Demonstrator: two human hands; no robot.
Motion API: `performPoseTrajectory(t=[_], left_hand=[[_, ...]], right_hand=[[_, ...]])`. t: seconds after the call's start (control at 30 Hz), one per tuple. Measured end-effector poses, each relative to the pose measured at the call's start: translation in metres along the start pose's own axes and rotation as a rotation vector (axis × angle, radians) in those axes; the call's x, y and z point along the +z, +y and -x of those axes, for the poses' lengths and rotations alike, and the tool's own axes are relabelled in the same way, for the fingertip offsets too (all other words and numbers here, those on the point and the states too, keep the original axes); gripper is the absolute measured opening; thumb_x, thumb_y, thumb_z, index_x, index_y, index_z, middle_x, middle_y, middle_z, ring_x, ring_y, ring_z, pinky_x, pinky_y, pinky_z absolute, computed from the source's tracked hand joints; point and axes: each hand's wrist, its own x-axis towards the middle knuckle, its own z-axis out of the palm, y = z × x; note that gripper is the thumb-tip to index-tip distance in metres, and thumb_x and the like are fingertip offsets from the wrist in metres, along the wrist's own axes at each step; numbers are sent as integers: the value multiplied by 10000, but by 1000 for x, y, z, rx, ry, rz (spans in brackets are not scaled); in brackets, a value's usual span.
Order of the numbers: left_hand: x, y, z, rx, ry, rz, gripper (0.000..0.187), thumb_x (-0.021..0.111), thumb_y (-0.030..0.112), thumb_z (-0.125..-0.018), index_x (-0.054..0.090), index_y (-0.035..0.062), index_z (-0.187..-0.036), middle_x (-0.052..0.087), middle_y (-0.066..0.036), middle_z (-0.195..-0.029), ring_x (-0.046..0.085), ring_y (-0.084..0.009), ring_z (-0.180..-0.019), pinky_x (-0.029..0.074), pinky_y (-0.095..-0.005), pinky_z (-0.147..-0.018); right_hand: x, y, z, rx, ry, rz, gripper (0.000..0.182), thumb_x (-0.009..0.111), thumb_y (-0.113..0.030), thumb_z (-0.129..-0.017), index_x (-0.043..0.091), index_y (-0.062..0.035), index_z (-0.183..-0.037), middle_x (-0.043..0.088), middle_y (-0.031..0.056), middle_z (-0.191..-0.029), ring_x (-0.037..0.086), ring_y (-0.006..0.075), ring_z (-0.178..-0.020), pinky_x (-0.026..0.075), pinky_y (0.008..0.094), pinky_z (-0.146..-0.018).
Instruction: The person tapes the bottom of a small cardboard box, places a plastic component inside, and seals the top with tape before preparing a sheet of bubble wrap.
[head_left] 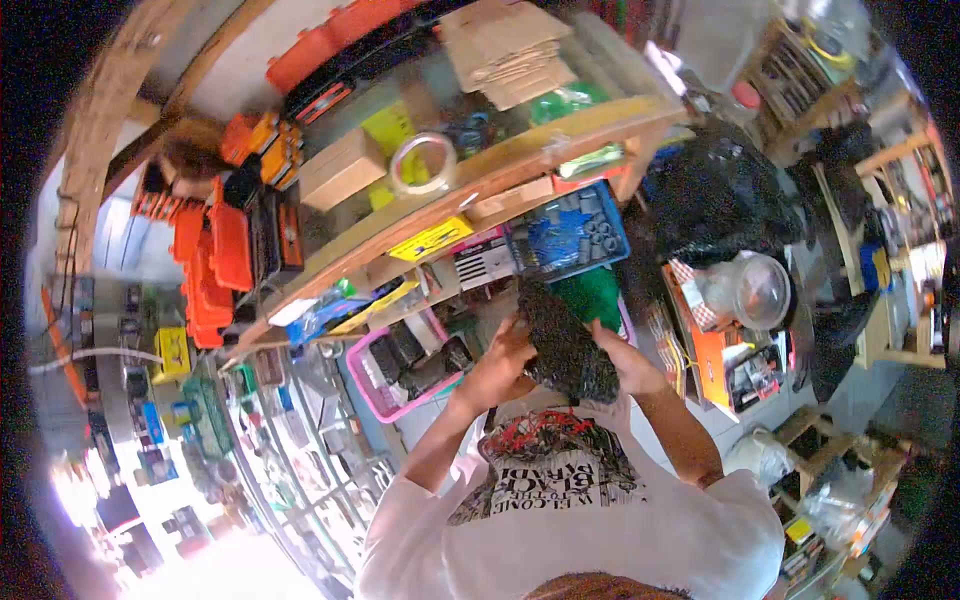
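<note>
A crinkled black plastic bag [568, 345] is held up in front of my chest, between both hands. My left hand [507, 358] has its fingers curled on the bag's left edge. On the other side, my right hand [626, 358] grips the bag's right edge, thumb upward. Whatever the bag may contain is hidden. Just beyond it lies a green bag or cloth [590, 295], partly covered by the black plastic. To the left of my left hand sits a pink basket [362, 372] with dark packets in it.
A wooden-edged counter [530, 165] crosses ahead, carrying a tape roll [422, 163], a cardboard box [342, 168] and flattened brown cardboard [505, 50]. Beneath it is a blue basket [622, 235] of grey pipe fittings. An orange box [705, 345] and a clear tub [762, 290] stand right.
</note>
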Motion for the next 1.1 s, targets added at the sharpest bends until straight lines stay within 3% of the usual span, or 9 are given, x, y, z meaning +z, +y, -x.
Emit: performPoseTrajectory(t=[0.2,0.3,0.43,0.5,0.7,0.83,0.87,1.0,1.1], left_hand=[[-13,0,59,-235,252,142,639,809,27,-721,578,-17,-1315,618,-171,-1346,554,-389,-1283,427,-487,-1089],[-36,24,67,-594,303,480,660,866,66,-757,561,-14,-1338,624,-105,-1361,608,-272,-1219,491,-411,-1023],[-40,14,85,-541,539,708,637,869,-14,-757,562,-28,-1315,668,-103,-1251,618,-173,-1125,499,-345,-997],[-47,-3,97,-537,564,814,673,888,-45,-720,563,-33,-1309,670,-97,-1237,615,-169,-1139,508,-355,-996],[-116,-24,95,-388,934,900,480,812,0,-821,590,-11,-1246,684,-76,-1176,651,-153,-1051,510,-317,-959],[-147,-62,81,-368,1112,932,271,712,10,-915,604,16,-1163,685,-41,-1117,642,-128,-1010,495,-278,-913],[-153,-61,70,-365,1140,960,244,699,5,-924,606,25,-1148,685,-34,-1104,637,-124,-1013,487,-273,-913],[-160,-84,67,-389,1103,1019,188,654,27,-968,611,48,-1150,685,-10,-1108,616,-112,-1055,440,-268,-973],[-171,-76,63,-372,1128,1067,166,630,46,-994,588,62,-1153,674,-2,-1125,616,-106,-1039,455,-274,-952]], right_hand=[[37,-50,-32,-218,85,553,652,892,-207,-783,606,-1,-1332,682,72,-1250,616,171,-1126,465,332,-1017],[76,-98,-43,-346,-67,798,636,902,-234,-766,627,16,-1281,682,71,-1226,619,184,-1107,461,341,-1020],[159,-163,-67,-549,-243,1189,497,867,-225,-802,638,-9,-1186,668,96,-1081,621,197,-1066,472,340,-975],[176,-174,-108,-878,-401,1156,398,843,-126,-785,645,-31,-1116,677,59,-1015,652,173,-977,491,313,-911],[287,-239,-201,-1315,-155,1351,492,824,-334,-853,636,-43,-1203,675,79,-1207,640,220,-1123,480,362,-978],[331,-285,-292,-1005,-182,1249,580,813,-418,-864,595,-3,-1206,660,136,-1165,635,260,-1116,499,428,-947],[338,-292,-313,-1045,-173,1288,427,805,-306,-884,624,-13,-1135,677,111,-1069,649,229,-1029,507,391,-896],[327,-320,-432,-1298,-178,1392,794,832,-531,-793,583,-68,-1387,639,137,-1325,593,294,-1254,470,424,-1065],[330,-326,-476,-1233,138,1497,789,826,-520,-805,566,-79,-1406,590,148,-1391,561,323,-1295,472,474,-1088]])
